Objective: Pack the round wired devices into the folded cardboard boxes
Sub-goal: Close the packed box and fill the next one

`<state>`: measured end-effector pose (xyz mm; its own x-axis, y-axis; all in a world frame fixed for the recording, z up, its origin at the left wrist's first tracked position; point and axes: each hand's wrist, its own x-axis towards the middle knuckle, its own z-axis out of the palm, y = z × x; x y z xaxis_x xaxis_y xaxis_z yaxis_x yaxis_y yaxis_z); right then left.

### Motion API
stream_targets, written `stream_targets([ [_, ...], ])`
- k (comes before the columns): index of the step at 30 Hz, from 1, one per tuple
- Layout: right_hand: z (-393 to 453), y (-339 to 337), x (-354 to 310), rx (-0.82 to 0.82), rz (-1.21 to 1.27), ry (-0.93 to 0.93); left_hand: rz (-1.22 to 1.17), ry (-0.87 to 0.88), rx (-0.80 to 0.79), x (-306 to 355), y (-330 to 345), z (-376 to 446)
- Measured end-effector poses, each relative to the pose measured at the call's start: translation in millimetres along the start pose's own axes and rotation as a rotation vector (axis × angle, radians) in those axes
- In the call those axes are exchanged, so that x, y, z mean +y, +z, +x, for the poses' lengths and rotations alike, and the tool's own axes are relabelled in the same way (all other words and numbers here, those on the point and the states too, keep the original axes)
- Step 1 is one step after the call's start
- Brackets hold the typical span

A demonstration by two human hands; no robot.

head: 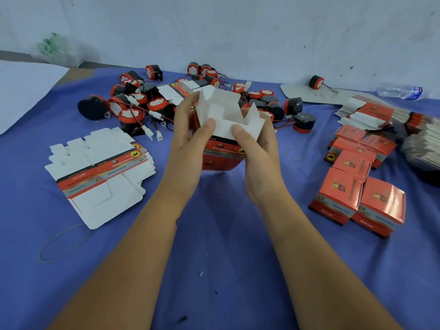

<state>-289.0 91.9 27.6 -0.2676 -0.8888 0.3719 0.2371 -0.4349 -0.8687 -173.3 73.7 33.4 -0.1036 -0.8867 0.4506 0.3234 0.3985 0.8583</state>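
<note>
Both my hands hold one red cardboard box (222,153) above the blue table, its white flaps (228,115) standing open on top. My left hand (190,139) grips its left side, thumb pressed on a flap. My right hand (259,148) grips the right side, thumb on the front flap. Behind the box lies a heap of round black-and-red wired devices (133,108) with red and black leads and white plugs. A stack of flat unfolded boxes (100,170) lies to the left. Several closed red boxes (357,186) stand at the right.
The table is covered by a blue cloth (219,246). More flat box blanks (371,115) are piled at the far right. A plastic bottle (400,91) lies by the white wall. Rubber bands (62,244) (294,154) lie on the cloth. One device (316,82) sits apart on a cardboard sheet.
</note>
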Motion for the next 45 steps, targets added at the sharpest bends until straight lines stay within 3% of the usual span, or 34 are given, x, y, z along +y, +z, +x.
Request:
stream_targets([
  [7,1,-1,-1,-0.009,0.053,0.048,0.048,0.091,-0.026,-7,-2,2],
  [15,3,-3,8,0.027,-0.131,0.227,-0.088,-0.185,-0.020,-20,-7,5],
  [22,1,2,9,0.059,-0.183,0.224,0.132,-0.140,-0.021,-28,-1,2],
  [24,0,1,9,0.039,-0.145,0.227,0.191,-0.151,-0.024,-30,-1,3],
  [28,2,-4,4,-0.046,0.176,0.335,0.166,-0.225,0.069,-31,-3,6],
  [30,4,-5,4,0.000,0.174,0.337,0.144,-0.244,0.094,-30,-3,7],
  [35,5,-5,9,-0.086,0.128,0.301,0.086,-0.178,0.064,-25,0,6],
  [41,4,-4,7,0.012,0.177,0.261,-0.135,-0.232,-0.001,-26,-1,3],
  [45,4,-7,4,-0.009,0.134,0.283,-0.071,-0.236,0.010,-28,-4,4],
])
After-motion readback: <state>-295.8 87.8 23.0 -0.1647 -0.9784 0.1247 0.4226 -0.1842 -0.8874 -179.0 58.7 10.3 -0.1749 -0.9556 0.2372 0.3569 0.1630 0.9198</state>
